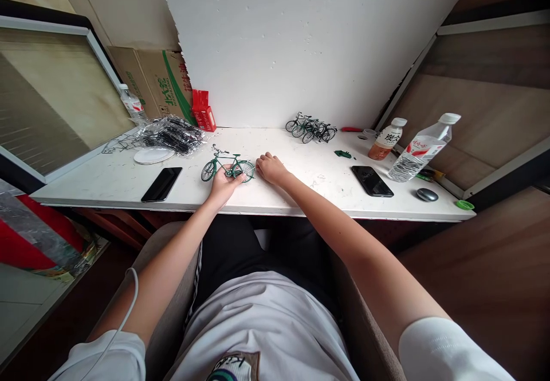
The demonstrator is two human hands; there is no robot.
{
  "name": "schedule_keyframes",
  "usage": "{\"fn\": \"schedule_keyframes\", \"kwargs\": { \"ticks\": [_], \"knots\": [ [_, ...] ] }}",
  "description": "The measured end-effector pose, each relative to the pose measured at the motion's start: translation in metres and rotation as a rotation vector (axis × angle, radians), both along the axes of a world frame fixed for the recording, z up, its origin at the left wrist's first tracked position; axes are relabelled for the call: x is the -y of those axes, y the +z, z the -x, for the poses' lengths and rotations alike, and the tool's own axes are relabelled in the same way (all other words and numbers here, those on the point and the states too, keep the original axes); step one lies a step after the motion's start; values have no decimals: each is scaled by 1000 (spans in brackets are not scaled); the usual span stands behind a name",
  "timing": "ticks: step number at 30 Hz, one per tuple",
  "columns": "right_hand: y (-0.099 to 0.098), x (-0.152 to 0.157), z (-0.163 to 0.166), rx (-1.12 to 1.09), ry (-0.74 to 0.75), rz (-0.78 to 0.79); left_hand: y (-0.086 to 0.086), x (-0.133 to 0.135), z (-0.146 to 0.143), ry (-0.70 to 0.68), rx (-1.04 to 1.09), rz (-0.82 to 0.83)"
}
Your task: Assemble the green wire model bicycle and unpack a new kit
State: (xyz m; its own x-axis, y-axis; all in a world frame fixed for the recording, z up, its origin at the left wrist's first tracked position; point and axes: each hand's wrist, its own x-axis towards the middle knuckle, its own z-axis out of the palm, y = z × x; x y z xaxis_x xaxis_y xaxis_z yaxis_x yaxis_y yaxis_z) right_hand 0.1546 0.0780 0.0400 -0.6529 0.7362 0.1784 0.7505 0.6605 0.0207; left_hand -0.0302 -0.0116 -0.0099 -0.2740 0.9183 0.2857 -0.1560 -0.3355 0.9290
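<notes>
A small green model bicycle stands upright over the white table, its front wheel to the left. Thumb and fingers of my left hand are closed around its lower frame, near the pedals. Just right of the rear wheel, my right hand rests on the tabletop with its fingers curled inward. Whatever those fingertips may pinch is hidden or too small to name. Farther back, several similar dark and green model bicycles stand clustered by the white board.
Left: a black phone, a white disc, a plastic bag of black parts and a red box. Right: green pieces, another phone, a brown drink bottle, a water bottle and a mouse.
</notes>
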Motion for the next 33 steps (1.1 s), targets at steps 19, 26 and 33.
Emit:
{"fn": "schedule_keyframes", "kwargs": {
  "ticks": [19,26,33],
  "knots": [
    [-26,55,-15,-771,278,-86,-6,-3,2,-56,-77,52],
    [-32,58,-10,-738,305,-91,-8,-5,3,-76,-89,34],
    [-33,58,-11,-724,314,-83,-8,-5,4,-96,-104,35]
  ]
}}
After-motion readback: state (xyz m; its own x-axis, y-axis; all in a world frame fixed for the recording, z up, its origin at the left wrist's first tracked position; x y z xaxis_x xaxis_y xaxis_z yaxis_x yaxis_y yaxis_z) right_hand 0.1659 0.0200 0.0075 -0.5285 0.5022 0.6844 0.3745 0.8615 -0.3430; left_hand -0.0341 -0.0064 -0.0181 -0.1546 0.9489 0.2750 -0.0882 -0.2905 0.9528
